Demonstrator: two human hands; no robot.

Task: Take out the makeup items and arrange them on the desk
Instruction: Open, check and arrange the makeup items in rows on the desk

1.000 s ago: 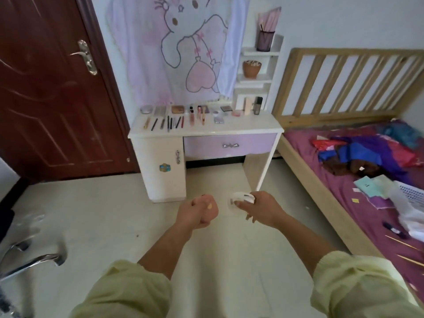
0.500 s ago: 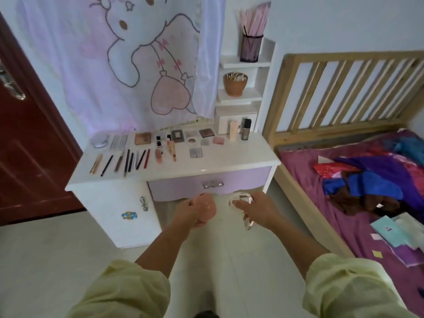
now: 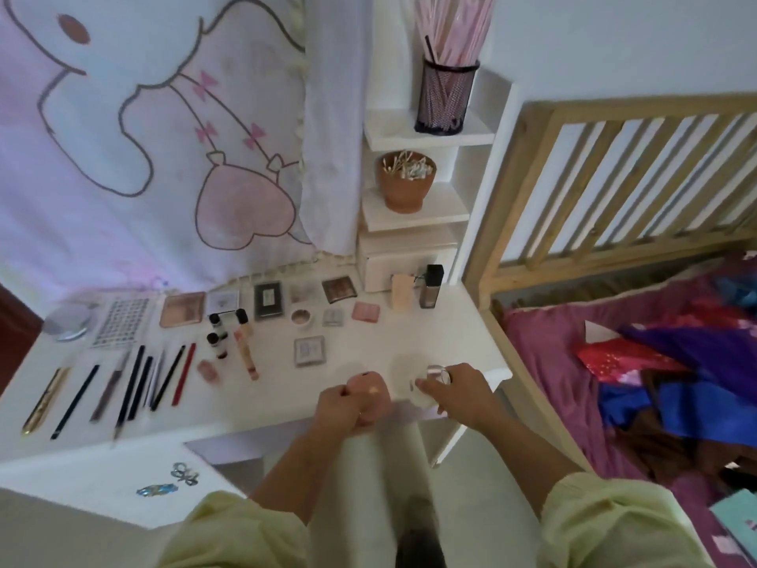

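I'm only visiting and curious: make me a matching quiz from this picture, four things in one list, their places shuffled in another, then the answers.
Things:
1. mesh cup
2. clay pot
3. pink sponge
4. white case

Places:
A. held in the left hand
B. on the top shelf
C. held in the right hand
D. on the middle shelf

Pairs: 1-B, 2-D, 3-A, 4-C.

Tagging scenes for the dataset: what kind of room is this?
Most likely a bedroom with a vanity corner. There is a wooden bed with purple bedding, a white desk with makeup laid out in rows, and a cartoon cloth hung on the wall behind it.
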